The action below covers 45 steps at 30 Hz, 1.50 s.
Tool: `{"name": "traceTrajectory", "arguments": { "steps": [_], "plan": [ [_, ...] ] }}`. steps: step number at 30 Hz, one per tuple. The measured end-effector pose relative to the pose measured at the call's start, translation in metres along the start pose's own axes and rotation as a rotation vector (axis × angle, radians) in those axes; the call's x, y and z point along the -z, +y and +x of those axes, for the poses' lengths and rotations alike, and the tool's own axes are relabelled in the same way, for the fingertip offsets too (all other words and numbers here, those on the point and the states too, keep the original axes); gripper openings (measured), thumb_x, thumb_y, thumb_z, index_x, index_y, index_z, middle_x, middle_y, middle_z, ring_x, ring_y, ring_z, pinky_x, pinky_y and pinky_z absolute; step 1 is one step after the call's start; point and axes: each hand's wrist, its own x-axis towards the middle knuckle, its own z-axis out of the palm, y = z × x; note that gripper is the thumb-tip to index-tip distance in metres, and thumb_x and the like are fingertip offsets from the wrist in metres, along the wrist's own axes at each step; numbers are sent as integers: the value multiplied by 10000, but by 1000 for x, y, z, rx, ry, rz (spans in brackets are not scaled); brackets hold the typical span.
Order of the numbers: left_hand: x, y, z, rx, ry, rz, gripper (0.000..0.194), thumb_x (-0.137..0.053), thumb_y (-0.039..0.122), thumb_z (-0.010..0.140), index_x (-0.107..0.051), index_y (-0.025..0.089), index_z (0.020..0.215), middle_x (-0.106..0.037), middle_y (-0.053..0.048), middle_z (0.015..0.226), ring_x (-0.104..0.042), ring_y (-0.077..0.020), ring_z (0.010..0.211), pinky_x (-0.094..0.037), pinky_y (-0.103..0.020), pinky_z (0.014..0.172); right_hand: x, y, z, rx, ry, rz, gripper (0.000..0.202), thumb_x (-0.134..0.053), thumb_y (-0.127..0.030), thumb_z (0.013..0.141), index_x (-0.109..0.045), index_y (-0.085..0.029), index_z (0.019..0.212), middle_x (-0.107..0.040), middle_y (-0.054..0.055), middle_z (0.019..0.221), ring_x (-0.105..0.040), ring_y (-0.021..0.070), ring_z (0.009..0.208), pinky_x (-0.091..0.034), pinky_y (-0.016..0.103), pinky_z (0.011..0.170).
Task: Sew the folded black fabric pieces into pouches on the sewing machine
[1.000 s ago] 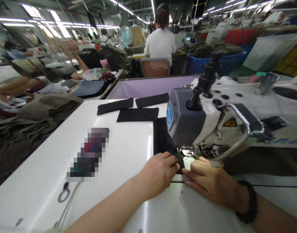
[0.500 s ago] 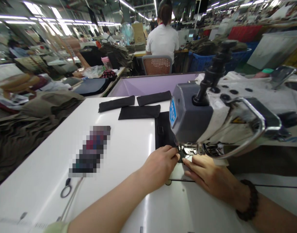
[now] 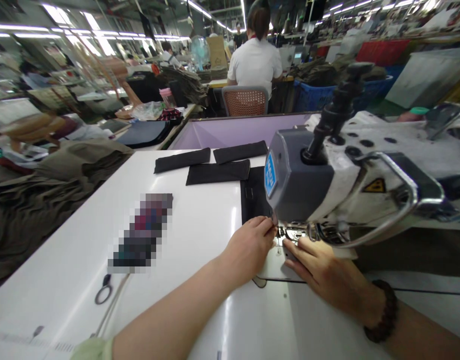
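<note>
A sewing machine (image 3: 301, 175) reaches in from the right, its presser foot (image 3: 292, 234) low over a shiny metal plate. Left of the needle area lies a piece of black fabric (image 3: 254, 200), partly hidden by the machine head and my fingers. My left hand (image 3: 252, 247) is closed at its near edge, fingertips bunched beside the presser foot. Just right of the foot rests my right hand (image 3: 322, 262), fingers stretched out over the plate, with no fabric visible under them. Several folded black fabric strips (image 3: 217, 172) lie farther back on the white table (image 3: 192, 220).
A blurred-out phone-like object (image 3: 143, 232) with a ring strap (image 3: 103, 294) and cable lies on the left of the table. Brown-grey cloth (image 3: 49, 200) is heaped beyond the left edge. Ahead, a person (image 3: 255, 62) sits before a blue crate (image 3: 316, 95).
The black fabric has slid away from me, baring the metal plate between my hands. My left hand has moved slightly forward with it; my right hand stays nearly in place.
</note>
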Motion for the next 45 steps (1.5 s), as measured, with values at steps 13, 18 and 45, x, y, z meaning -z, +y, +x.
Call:
{"name": "traceTrajectory", "arguments": {
  "steps": [13,18,45],
  "plan": [
    [2,1,0,60,-58,14,129,-548,163,829,-554,87,934,-511,-87,950,-466,-223,906,-443,-335,819,3,-2,4,22,36,-36,325,-340,-289,913,-581,-109,1036,-618,89,814,-577,151,702,-447,275,653],
    [15,22,-8,149,-217,77,211,-495,298,873,-555,99,905,-484,-85,853,-468,-232,787,-466,-345,626,6,1,3,81,79,-40,294,-364,-248,904,-596,-107,1015,-627,91,837,-592,156,751,-466,283,696],
    [21,28,-22,-102,-319,-77,87,-499,143,843,-533,110,915,-528,-64,968,-471,-195,873,-440,-305,782,16,-5,-3,234,33,155,232,-381,-229,900,-582,-130,840,-506,14,647,-462,124,593,-330,281,554]
  ]
}}
